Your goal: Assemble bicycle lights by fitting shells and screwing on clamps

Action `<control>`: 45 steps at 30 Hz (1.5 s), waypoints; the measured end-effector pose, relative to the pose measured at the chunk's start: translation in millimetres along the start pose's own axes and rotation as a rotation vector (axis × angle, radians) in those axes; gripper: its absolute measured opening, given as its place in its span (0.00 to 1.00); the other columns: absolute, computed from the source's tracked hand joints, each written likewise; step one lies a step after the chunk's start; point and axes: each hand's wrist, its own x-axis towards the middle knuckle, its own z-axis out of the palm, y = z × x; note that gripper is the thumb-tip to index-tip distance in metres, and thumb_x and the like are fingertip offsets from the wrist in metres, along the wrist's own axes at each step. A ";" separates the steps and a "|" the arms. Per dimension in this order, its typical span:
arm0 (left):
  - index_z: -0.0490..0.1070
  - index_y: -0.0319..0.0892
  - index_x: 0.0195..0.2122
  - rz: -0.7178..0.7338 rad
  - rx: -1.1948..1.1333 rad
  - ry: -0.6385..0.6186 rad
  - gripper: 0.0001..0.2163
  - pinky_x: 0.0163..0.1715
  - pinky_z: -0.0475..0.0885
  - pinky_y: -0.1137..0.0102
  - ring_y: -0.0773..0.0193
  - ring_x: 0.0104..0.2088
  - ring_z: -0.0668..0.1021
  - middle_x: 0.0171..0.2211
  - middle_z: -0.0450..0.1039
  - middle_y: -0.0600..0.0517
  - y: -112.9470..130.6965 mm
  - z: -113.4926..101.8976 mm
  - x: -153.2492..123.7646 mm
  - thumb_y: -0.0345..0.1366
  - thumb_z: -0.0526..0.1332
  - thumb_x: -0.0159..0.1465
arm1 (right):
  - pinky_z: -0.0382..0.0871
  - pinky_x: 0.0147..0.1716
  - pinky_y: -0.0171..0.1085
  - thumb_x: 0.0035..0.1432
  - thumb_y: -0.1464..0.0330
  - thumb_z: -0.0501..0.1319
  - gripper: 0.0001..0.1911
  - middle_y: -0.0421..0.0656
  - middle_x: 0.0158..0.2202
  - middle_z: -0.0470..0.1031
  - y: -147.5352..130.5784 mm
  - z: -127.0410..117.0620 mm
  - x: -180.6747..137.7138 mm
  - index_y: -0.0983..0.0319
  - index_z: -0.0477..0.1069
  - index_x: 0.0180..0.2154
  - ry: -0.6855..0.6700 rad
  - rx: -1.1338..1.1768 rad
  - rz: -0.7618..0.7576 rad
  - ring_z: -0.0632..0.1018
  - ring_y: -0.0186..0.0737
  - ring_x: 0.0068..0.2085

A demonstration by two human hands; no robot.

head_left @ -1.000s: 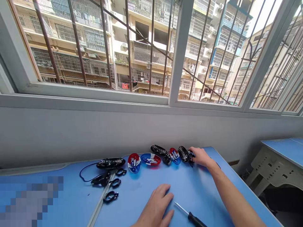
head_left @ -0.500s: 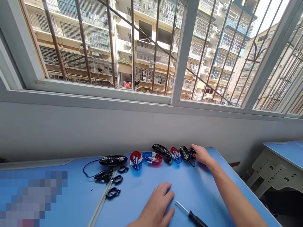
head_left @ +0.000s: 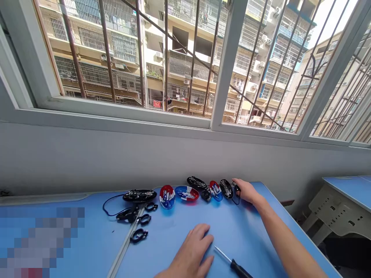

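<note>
My left hand (head_left: pixel 191 249) lies on the blue table with its fingers spread and nothing in them. Just right of it is a screwdriver (head_left: pixel 232 262) with a black handle. At the far right of the table, my right hand (head_left: pixel 245 190) has its fingers closed on a small black corded part (head_left: pixel 236 188), partly hidden by the fingers. Its cord runs beside a black oval shell (head_left: pixel 226 189). Left of that are a red-and-blue translucent oval piece (head_left: pixel 216 190) and another black oval shell (head_left: pixel 196 182) with a black part (head_left: pixel 206 195) by it.
Two more red-and-blue oval pieces, one upright-looking (head_left: pixel 167 197) and one sideways (head_left: pixel 187 193), lie mid-row. Further left are a long black shell (head_left: pixel 139 195), a black corded part (head_left: pixel 126 214) and black ring clamps (head_left: pixel 139 235). A barred window is above; another desk (head_left: pixel 348 189) stands right.
The view has shifted slightly. Both hands and the things on the table stay in nearly the same places.
</note>
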 end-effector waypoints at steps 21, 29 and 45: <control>0.70 0.46 0.43 0.040 -0.031 0.118 0.15 0.53 0.69 0.54 0.47 0.54 0.70 0.54 0.68 0.45 -6.3 5.0 -2.3 0.27 0.61 0.54 | 0.60 0.57 0.39 0.51 0.75 0.60 0.38 0.47 0.63 0.63 4.6 -9.0 -17.6 0.60 0.56 0.64 0.023 0.040 0.018 0.66 0.47 0.61; 0.69 0.47 0.45 0.056 -0.031 0.211 0.18 0.53 0.69 0.57 0.49 0.54 0.69 0.55 0.68 0.46 -15.2 21.8 -3.4 0.27 0.61 0.53 | 0.64 0.51 0.43 0.59 0.69 0.57 0.25 0.49 0.58 0.68 15.2 -24.5 -47.9 0.61 0.64 0.58 0.146 -0.046 0.157 0.70 0.51 0.57; 0.71 0.49 0.46 0.112 -0.026 0.315 0.13 0.52 0.72 0.58 0.48 0.53 0.73 0.53 0.72 0.46 -18.7 19.8 -4.5 0.33 0.60 0.61 | 0.66 0.47 0.43 0.57 0.66 0.61 0.31 0.52 0.60 0.63 19.3 16.5 -86.8 0.58 0.58 0.61 0.194 -0.046 0.352 0.68 0.55 0.56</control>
